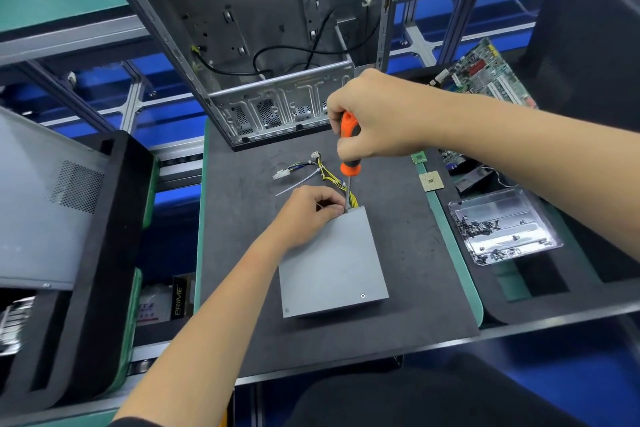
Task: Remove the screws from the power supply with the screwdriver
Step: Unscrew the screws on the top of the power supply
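Bench mat (242, 253): holds grey power supply (332, 263).
Right hand (374, 114): grips screwdriver (349, 146), upright at box's 12 o'clock corner.
Left hand (308, 211): fingers curled, pinching that corner.

Two bare forearms reach forward from the bottom and right edges. The right hand (372, 114) is raised, fingers curled around the screwdriver (349, 149) handle, knuckles up. The left hand (308, 213) sits lower, just below the screwdriver tip, fingers curled and pinching beside the shaft.
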The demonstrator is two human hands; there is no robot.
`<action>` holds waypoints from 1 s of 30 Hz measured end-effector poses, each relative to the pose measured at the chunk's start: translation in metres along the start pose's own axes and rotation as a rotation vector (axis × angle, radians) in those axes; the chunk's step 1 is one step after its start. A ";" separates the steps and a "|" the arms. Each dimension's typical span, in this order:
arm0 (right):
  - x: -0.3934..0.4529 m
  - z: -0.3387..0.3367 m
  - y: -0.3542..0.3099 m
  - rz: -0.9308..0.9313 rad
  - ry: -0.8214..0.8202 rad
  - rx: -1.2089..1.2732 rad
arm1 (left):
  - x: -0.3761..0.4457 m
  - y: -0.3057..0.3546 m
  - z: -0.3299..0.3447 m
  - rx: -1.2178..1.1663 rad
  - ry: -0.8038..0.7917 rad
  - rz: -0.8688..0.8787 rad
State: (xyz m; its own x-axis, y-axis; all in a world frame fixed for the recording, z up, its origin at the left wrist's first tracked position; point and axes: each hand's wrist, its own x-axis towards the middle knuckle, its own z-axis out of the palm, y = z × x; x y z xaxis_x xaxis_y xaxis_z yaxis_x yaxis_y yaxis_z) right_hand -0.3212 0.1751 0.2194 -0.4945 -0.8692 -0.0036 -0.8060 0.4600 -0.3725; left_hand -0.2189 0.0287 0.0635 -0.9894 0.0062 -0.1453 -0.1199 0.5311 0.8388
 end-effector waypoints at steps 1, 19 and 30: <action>0.000 0.000 0.000 -0.001 0.001 0.000 | 0.000 0.000 0.000 -0.001 0.002 -0.004; 0.014 -0.007 -0.020 -0.145 -0.313 -0.273 | 0.000 -0.001 -0.003 -0.055 -0.025 0.001; 0.020 -0.015 -0.037 -0.219 -0.504 -0.345 | -0.005 -0.001 0.004 -0.080 0.026 0.026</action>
State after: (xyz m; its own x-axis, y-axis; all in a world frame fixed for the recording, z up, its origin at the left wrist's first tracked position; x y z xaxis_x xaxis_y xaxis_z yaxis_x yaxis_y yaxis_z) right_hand -0.3058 0.1437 0.2473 -0.1608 -0.8895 -0.4277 -0.9706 0.2212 -0.0952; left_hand -0.2132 0.0309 0.0611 -0.9939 -0.0032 -0.1102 -0.0992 0.4613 0.8817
